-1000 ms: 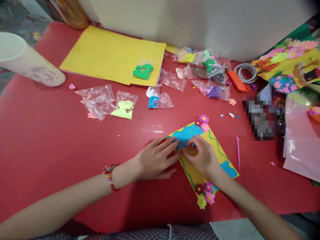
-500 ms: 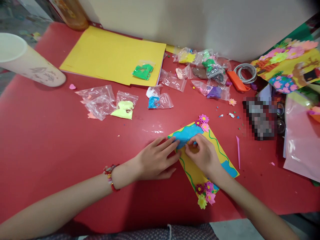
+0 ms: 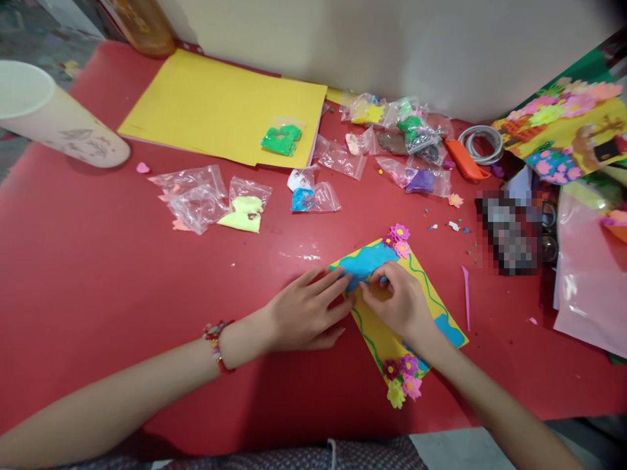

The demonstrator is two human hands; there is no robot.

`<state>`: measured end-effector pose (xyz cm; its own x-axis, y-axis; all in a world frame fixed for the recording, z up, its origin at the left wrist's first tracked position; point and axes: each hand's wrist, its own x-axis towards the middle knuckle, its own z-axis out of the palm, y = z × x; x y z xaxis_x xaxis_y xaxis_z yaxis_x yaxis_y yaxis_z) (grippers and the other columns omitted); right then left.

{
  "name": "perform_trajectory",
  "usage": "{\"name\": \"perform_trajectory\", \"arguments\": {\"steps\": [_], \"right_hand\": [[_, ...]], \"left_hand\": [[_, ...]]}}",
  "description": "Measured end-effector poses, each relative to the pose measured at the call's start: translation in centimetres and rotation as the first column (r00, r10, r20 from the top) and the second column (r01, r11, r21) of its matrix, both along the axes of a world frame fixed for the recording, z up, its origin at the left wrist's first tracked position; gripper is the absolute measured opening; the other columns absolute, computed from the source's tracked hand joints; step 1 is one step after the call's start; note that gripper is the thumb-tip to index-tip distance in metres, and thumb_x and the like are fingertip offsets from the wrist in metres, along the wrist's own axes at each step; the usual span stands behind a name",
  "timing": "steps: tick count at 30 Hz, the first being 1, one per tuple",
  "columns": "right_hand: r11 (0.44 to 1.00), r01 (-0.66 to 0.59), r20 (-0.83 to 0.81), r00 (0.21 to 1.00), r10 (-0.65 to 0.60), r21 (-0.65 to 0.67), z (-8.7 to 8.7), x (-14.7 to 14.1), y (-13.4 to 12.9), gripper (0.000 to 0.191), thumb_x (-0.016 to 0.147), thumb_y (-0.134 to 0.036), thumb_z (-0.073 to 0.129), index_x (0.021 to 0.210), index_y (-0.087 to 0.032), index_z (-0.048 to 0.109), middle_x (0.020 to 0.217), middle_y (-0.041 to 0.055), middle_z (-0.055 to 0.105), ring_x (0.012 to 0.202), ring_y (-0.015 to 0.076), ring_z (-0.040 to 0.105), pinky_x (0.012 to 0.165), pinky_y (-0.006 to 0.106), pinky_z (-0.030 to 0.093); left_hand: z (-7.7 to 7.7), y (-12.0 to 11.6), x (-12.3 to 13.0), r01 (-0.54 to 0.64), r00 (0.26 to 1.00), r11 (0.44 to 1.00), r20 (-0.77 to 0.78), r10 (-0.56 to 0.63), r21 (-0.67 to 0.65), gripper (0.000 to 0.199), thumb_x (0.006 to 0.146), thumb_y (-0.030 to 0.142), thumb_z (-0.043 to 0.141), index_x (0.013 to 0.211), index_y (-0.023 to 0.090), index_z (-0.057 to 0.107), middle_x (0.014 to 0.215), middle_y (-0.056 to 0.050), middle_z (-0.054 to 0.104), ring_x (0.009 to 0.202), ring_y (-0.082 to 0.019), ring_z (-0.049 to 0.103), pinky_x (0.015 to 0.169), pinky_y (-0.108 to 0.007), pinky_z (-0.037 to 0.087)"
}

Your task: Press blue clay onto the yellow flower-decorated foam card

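Observation:
A yellow card (image 3: 379,326) lies at a slant on the red table, decorated with blue clay (image 3: 363,262), green wavy lines and clay flowers at its top corner and its bottom edge. My left hand (image 3: 311,312) rests at the card's left edge with fingers spread, fingertips touching the blue clay. Over the card's upper middle is my right hand (image 3: 396,297), its thumb and index finger bent toward each other at the lower border of the blue clay. Whether anything small sits between those fingers is too small to tell.
Bags of coloured clay (image 3: 242,212) lie beyond my hands, one on a yellow folder (image 3: 210,108). A white cup (image 3: 63,121) lies at the left. A pink tool (image 3: 466,297), an orange comb-like object (image 3: 465,160) and a decorated yellow picture (image 3: 588,124) are at the right.
My right thumb has shifted slightly left and up, opening a wider gap to the index finger. My left hand and the card have stayed in place.

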<state>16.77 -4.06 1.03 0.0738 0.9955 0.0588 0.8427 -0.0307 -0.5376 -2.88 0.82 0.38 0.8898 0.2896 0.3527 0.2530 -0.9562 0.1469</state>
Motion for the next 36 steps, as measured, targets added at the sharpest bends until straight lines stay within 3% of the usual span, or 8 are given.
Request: {"name": "perform_trajectory", "arguments": {"steps": [9,14,24,30,36], "right_hand": [[1.0,-0.006,0.011,1.0,0.006,0.02,0.2,0.6,0.2,0.017,0.081,-0.024,0.053,0.066,-0.021,0.047,0.064,-0.0002,0.053,0.058,0.0126,0.049,0.054,0.025,0.038],[0.999,-0.013,-0.001,1.0,0.013,0.031,0.0,0.6,-0.2,0.02,0.083,-0.037,0.057,0.072,-0.021,0.051,0.071,0.0022,0.058,0.064,0.0148,0.054,0.057,0.026,0.04],[0.999,0.042,-0.007,0.999,-0.042,-0.015,0.1,1.3,0.4,0.03,0.087,-0.043,0.05,0.067,-0.021,0.051,0.062,-0.0009,0.055,0.053,0.0115,0.047,0.051,0.025,0.035],[0.997,0.078,0.028,0.997,-0.078,0.0,0.0,1.1,0.3,0.038,0.081,-0.055,0.053,0.067,-0.02,0.052,0.063,-0.0005,0.056,0.053,0.0117,0.048,0.052,0.025,0.036],[0.988,0.14,0.045,0.989,-0.138,-0.061,0.4,1.6,0.8,0.035,0.08,-0.05,0.058,0.062,-0.02,0.052,0.057,-0.002,0.055,0.049,0.0109,0.047,0.047,0.023,0.031]], "left_hand": [[-0.6,0.0,0.1,-0.004,0.999,1.0,0.045,0.004,0.001,0.032,0.085,0.034,0.046,0.108,0.017,0.061,0.116,-0.015,0.064,0.11,-0.029,0.059,0.085,-0.041,0.046],[-0.2,0.0,0.1,-0.001,0.999,1.0,0.032,0.001,0.005,0.031,0.086,0.034,0.047,0.107,0.016,0.062,0.116,-0.015,0.064,0.109,-0.029,0.059,0.086,-0.04,0.046],[0.1,0.1,0.1,-0.009,1.0,1.0,0.015,0.009,0.015,0.029,0.085,0.033,0.049,0.106,0.018,0.063,0.114,-0.014,0.066,0.109,-0.028,0.061,0.086,-0.039,0.046],[0.1,0.0,0.1,-0.017,1.0,1.0,0.007,0.017,0.016,0.029,0.085,0.034,0.049,0.106,0.018,0.062,0.116,-0.014,0.065,0.11,-0.027,0.06,0.087,-0.038,0.046],[0.1,-0.1,0.0,-0.017,1.0,1.0,-0.021,0.017,0.01,0.03,0.086,0.034,0.049,0.108,0.019,0.062,0.119,-0.014,0.063,0.112,-0.026,0.058,0.09,-0.039,0.044]]}}
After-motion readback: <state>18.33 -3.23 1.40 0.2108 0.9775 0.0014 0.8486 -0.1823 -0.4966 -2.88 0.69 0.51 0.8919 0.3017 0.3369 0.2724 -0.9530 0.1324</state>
